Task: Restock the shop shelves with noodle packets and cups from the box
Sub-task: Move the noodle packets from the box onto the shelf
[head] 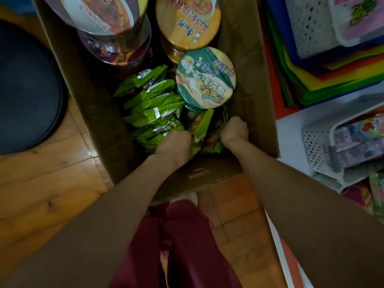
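Note:
An open cardboard box (247, 80) stands on the floor in front of me. Inside lie several green noodle packets (149, 100), a green-lidded noodle cup (205, 80), an orange-lidded cup (187, 23) and purple cups (112, 38) at the far end. Both my hands reach down into the near end of the box. My left hand (174, 144) grips green packets with its fingers buried among them. My right hand (234, 129) curls round the other side of the same bunch of packets (203, 129), close to the box's right wall.
A dark round stool or tray (27, 88) sits left of the box on the wooden floor (52, 183). On the right, white shelving holds perforated baskets (315, 146) of goods and a stack of coloured folders (324, 73). My red trousers (182, 235) are below the box.

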Demonstrator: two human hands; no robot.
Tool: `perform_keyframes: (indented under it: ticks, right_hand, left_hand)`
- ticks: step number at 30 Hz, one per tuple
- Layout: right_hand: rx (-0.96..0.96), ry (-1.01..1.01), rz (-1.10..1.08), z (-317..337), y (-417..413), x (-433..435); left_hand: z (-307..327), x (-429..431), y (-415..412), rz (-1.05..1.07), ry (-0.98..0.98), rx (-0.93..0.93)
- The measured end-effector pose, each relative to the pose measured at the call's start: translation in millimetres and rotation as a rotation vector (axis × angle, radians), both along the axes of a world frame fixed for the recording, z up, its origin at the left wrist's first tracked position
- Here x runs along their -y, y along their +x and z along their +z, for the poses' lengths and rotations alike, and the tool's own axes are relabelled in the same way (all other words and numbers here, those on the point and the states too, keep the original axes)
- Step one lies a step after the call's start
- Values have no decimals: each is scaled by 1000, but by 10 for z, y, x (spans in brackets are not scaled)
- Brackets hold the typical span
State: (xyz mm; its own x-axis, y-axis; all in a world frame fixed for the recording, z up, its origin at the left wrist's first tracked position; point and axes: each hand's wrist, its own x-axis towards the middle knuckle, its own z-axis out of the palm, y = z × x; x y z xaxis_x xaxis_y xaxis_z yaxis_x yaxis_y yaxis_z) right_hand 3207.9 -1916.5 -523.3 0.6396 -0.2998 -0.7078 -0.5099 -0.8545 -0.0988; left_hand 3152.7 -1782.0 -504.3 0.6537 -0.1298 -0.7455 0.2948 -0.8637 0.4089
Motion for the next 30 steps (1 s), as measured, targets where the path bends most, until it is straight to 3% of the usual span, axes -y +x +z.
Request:
perform_keyframes:
  ticks: [9,14,23,30]
  right_hand:
    - [17,112,-58,970,-45,-158]
    - [139,124,54,1826,-97,-211]
    - [423,199,350,3961,-262,-315]
    - [708,283,443,5653,-371,-318]
  left_hand:
    - [1043,-252,-128,88,40,15]
    - [1907,-459,-203,165,49,115]
    - [3852,-844,-278,198,-2,454]
    - [5300,-1038,-368,295,-104,715]
